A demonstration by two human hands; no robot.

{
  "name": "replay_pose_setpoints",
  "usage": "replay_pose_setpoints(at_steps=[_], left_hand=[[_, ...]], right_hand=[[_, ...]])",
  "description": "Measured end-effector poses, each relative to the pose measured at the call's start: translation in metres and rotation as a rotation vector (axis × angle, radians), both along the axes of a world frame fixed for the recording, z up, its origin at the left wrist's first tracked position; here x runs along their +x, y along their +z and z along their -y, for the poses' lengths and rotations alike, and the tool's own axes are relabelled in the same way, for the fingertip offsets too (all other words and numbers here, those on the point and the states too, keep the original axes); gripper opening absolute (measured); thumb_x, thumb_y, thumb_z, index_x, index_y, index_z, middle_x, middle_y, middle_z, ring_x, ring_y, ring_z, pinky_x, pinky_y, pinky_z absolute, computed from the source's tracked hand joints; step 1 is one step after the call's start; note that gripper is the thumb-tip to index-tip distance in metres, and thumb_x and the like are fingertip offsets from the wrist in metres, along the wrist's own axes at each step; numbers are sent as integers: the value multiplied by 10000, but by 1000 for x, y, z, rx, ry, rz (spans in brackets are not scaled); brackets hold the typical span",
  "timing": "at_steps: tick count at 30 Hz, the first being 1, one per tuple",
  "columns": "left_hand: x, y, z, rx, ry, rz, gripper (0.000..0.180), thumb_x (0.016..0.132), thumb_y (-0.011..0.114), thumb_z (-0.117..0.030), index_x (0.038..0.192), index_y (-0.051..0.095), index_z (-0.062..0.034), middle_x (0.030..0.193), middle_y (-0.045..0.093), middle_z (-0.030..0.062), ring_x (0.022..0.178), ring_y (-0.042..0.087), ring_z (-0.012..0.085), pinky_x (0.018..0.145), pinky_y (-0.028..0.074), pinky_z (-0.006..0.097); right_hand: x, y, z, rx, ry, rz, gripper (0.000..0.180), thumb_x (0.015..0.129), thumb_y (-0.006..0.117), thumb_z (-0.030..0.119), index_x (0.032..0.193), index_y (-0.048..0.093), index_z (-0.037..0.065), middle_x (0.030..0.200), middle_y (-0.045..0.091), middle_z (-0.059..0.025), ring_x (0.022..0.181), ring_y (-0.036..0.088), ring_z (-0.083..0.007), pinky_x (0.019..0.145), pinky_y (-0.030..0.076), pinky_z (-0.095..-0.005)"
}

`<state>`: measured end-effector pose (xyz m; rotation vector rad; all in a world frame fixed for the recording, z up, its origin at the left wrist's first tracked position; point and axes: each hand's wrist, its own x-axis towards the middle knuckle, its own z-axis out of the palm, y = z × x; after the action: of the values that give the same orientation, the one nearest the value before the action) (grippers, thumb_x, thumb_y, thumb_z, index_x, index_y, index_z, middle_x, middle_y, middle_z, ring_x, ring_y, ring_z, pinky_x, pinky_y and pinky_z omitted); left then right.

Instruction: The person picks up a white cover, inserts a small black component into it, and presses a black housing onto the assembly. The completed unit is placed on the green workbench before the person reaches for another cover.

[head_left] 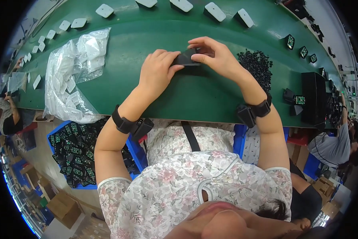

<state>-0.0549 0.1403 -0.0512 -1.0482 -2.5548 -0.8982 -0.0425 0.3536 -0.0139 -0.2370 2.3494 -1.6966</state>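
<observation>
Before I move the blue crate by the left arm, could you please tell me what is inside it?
The blue crate holds jumbled black-and-green parts; lower layers are covered, and the left arm hides some.

Bright, with heavy edge distortion.

We face a black block (185, 59) at a green table (123, 89), white-topped pieces (215, 12) on the far side, black bits (252, 63) at right, a blue crate (136, 153) near left, our white blouse (163, 191) patterned with pink and grey flowers.
</observation>
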Motion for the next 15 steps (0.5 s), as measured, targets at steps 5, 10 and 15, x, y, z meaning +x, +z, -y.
replay_pose_setpoints(at_steps=[5, 10, 15], left_hand=[[12, 21, 7, 140, 15, 334, 296, 832, 622, -273, 972, 642, -13, 843, 628, 173, 820, 558, 338, 727, 454, 403], [23, 16, 10, 157, -84, 420, 330, 867, 586, -270, 1066, 604, -6, 885, 619, 173, 818, 589, 323, 713, 466, 380], [34, 28, 25, 350, -48, 534, 298, 868, 590, -248, 1047, 609, -10, 885, 633, 163, 817, 617, 280, 715, 479, 348]], right_hand=[[20, 8, 6, 34, 69, -284, 451, 801, 662, 58, 1228, 519, 28, 1077, 590, -81, 971, 581, -156, 866, 469, -277], [37, 16, 10, 198, 76, -361, 436, 808, 661, 67, 1221, 527, 24, 1054, 593, -64, 949, 591, -153, 849, 467, -271], [38, 16, 9, 20, -52, -258, 399, 843, 644, 93, 1220, 537, 23, 1010, 586, -27, 907, 561, -102, 813, 452, -232]])
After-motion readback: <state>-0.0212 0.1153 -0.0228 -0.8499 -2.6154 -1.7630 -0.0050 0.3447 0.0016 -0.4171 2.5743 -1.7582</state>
